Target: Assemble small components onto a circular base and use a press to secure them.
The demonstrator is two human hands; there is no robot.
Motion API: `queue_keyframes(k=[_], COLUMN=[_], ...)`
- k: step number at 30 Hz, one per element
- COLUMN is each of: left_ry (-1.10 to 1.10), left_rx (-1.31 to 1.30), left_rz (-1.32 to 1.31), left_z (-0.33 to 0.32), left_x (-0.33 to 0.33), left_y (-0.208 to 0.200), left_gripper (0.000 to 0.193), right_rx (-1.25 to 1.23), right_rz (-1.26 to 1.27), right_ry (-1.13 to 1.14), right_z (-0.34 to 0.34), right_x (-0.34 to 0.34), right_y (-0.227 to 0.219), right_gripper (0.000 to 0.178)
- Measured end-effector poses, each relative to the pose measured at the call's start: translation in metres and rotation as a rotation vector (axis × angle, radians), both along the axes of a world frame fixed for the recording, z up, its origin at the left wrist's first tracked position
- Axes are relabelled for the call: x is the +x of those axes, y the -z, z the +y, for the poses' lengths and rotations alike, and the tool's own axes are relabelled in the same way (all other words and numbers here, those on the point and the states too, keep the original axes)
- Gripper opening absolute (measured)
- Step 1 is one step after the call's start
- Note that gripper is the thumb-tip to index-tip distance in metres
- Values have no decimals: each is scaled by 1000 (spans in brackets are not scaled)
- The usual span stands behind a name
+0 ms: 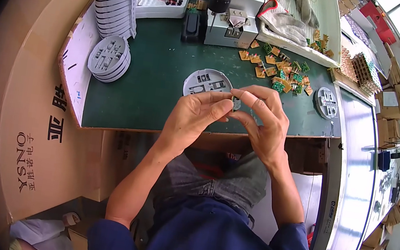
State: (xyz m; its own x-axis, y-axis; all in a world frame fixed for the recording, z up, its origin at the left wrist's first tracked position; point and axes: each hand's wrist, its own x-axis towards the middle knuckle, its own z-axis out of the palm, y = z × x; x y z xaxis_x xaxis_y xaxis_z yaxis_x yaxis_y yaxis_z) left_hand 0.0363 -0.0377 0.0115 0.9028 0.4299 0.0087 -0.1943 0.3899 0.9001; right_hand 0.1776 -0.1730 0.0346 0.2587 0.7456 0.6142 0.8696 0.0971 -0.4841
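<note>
My left hand (pixel 194 115) and my right hand (pixel 268 124) meet over the near edge of the green bench. Between their fingertips is a small greenish circuit board (pixel 236 103), pinched from both sides; fingers cover much of it. Just beyond my left fingers lies a round grey plastic plate (pixel 209 79) with moulded slots and recesses, its near part hidden by the hands. Farther right on the bench is a loose pile of small orange-brown and green circuit boards (pixel 283 71).
At the left stand stacked round grey plates (pixel 110 60) and a leaning stack of grey covers (pixel 116 6). A white tray (pixel 162 13) holds red and black wired parts. A machine (pixel 232 32) sits at the back, beside a pale tray (pixel 326 57) with gloves. Another round plate (pixel 326 103) lies right.
</note>
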Motion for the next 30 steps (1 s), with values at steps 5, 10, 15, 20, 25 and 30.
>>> queue_keyframes(k=[5, 10, 15, 20, 25, 30], left_ry=[32, -69, -412, -429, -387, -443], left_rx=[-33, 111, 912, 907, 874, 934], left_rz=[72, 1, -66, -58, -75, -62], left_z=[5, -6, -6, -5, 0, -4], left_x=[-7, -15, -16, -14, -17, -17], left_y=[1, -5, -10, -6, -8, -4], left_gripper=[43, 34, 24, 19, 15, 16], right_rx=[-35, -40, -43, -59, -49, -79], right_rz=[195, 293, 718, 683, 671, 678], right_ry=[-147, -211, -262, -249, -281, -262], right_z=[1, -1, -2, -3, -2, -3], right_x=[2, 10, 5, 4, 3, 1], right_y=[-2, 10, 20, 18, 21, 20], right_gripper=[43, 42, 41, 40, 38, 37])
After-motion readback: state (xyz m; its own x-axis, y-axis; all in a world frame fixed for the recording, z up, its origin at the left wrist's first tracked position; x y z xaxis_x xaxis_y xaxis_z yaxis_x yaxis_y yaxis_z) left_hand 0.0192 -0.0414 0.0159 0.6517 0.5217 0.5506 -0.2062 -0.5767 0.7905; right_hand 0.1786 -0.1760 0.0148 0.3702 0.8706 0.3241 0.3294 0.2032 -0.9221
